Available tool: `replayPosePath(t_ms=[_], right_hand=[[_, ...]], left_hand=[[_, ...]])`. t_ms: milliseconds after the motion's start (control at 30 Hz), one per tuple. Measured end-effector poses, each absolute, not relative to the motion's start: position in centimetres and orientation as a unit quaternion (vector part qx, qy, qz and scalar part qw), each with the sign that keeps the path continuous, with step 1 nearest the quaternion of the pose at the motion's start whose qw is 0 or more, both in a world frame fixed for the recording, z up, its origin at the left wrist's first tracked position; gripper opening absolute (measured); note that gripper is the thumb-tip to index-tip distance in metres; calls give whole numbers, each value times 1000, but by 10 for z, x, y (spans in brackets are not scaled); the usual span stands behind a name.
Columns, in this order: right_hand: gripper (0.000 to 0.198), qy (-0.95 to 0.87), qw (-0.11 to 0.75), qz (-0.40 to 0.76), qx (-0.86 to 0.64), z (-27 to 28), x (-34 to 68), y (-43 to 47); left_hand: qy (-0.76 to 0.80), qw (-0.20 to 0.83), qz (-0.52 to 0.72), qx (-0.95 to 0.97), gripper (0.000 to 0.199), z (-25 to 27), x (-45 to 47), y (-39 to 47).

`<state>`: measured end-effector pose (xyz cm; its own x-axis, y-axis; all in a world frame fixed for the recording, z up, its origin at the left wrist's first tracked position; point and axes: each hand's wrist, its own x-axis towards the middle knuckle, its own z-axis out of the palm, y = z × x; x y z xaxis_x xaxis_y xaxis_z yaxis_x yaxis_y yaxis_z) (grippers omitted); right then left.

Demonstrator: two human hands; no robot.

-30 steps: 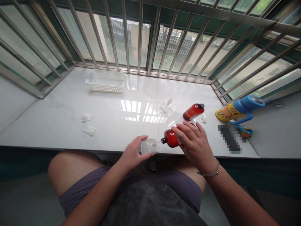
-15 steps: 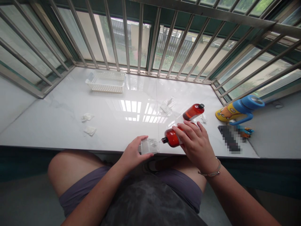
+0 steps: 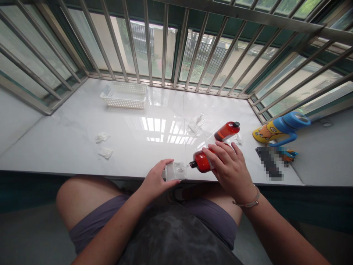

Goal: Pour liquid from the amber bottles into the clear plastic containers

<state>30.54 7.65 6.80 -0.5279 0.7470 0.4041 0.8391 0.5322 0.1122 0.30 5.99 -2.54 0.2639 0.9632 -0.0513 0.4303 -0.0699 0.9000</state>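
Note:
My right hand [image 3: 230,170] grips a red bottle [image 3: 201,162], tipped on its side with its black neck pointing left. The neck almost touches a small clear square container [image 3: 175,171] that my left hand [image 3: 154,180] holds at the near edge of the white sill [image 3: 82,147]. A second red bottle [image 3: 226,131] with a black cap lies just beyond my right hand.
A white plastic basket [image 3: 124,95] stands at the back left by the metal window bars [image 3: 165,44]. Two crumpled white wipes [image 3: 103,145] lie on the left. Clear packets [image 3: 196,123] lie mid-sill. A blue and yellow torch [image 3: 281,129] rests at the right.
The red bottle in my right hand has drawn back very slightly to the right. My left hand and the clear container have stayed put.

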Motion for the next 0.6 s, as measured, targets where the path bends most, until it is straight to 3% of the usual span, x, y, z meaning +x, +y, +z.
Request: replayPosePath(t_ms=[600], right_hand=[[52,-866,152,-142,-454,67,303,77]], left_hand=[[524,428,312,667,70,-26,4,60]])
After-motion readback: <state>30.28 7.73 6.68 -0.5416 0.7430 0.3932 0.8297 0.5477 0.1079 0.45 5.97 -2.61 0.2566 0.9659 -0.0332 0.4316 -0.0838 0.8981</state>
